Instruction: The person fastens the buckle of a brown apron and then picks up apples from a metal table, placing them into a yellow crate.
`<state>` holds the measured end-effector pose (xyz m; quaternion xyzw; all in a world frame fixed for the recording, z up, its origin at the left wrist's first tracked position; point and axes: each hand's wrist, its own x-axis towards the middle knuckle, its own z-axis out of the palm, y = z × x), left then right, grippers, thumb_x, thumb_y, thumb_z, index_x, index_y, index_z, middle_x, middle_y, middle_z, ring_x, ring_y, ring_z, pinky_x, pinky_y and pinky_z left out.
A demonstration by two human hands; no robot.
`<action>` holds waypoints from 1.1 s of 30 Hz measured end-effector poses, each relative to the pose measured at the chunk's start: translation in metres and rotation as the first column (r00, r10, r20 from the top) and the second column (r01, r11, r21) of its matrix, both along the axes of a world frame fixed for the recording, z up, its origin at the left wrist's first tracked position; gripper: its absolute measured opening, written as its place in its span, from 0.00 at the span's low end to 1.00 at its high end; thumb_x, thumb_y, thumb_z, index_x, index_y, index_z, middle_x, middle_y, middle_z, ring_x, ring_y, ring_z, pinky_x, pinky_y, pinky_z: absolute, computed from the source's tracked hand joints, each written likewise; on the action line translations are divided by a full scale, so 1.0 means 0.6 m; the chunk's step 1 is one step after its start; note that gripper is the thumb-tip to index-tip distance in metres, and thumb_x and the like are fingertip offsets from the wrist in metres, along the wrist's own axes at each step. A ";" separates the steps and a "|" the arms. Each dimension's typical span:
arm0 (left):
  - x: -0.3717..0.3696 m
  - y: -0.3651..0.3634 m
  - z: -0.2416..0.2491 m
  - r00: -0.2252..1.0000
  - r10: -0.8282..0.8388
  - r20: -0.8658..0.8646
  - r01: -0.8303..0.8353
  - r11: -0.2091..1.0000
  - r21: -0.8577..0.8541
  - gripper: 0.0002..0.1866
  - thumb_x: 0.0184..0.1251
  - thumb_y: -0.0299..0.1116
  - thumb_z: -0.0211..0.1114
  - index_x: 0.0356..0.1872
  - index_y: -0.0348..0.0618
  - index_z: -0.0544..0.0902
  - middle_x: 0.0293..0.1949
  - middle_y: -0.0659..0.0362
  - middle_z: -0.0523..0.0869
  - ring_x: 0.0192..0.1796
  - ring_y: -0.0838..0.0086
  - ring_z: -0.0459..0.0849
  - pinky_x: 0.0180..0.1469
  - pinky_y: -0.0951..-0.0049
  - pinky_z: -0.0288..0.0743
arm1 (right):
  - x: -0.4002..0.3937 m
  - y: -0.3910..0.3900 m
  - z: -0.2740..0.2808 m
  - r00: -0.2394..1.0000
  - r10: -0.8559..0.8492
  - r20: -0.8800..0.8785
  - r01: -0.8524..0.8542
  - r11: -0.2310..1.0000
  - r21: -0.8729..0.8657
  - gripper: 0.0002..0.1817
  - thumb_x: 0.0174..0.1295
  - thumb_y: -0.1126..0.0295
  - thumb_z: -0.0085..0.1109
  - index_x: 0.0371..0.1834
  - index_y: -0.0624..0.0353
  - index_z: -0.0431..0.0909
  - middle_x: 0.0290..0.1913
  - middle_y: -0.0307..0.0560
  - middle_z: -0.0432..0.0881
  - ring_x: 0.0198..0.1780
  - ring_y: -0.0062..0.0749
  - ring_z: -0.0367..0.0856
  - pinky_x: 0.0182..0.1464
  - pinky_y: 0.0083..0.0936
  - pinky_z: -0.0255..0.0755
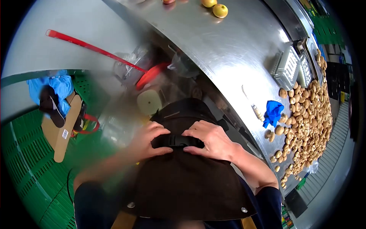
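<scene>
A black plastic buckle (177,141) sits at the middle of a dark brown apron (187,183) on the front of my body. From the left, my left hand (146,140) curls its thumb and fingers around that end of the buckle and its strap. My right hand (211,139) pinches the other end the same way, thumb below and fingers above. Both hands hold the two sides close together, and the dark cloth lies under them. Part of the strap is hidden behind my fingers.
Right of me runs a steel table (213,42) bearing a heap of mushrooms (310,118), a knife (253,105), a blue glove (273,113), clear plastic trays (286,68) and onions (220,10). A red-handled dustpan (150,75) leans ahead; green crates (28,171) with cardboard (63,129) stand left.
</scene>
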<state>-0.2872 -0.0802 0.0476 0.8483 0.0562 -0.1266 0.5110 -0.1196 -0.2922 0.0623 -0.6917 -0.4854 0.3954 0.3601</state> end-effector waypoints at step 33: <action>-0.046 -0.033 -0.046 0.940 0.329 -0.089 -0.339 0.886 -0.315 0.22 0.50 0.32 0.80 0.41 0.43 0.74 0.29 0.65 0.78 0.31 0.84 0.76 0.34 0.80 0.70 | -0.051 0.034 -0.034 0.991 -0.130 -0.040 0.132 0.991 0.039 0.17 0.47 0.66 0.68 0.37 0.62 0.73 0.35 0.51 0.77 0.39 0.50 0.78 0.41 0.40 0.73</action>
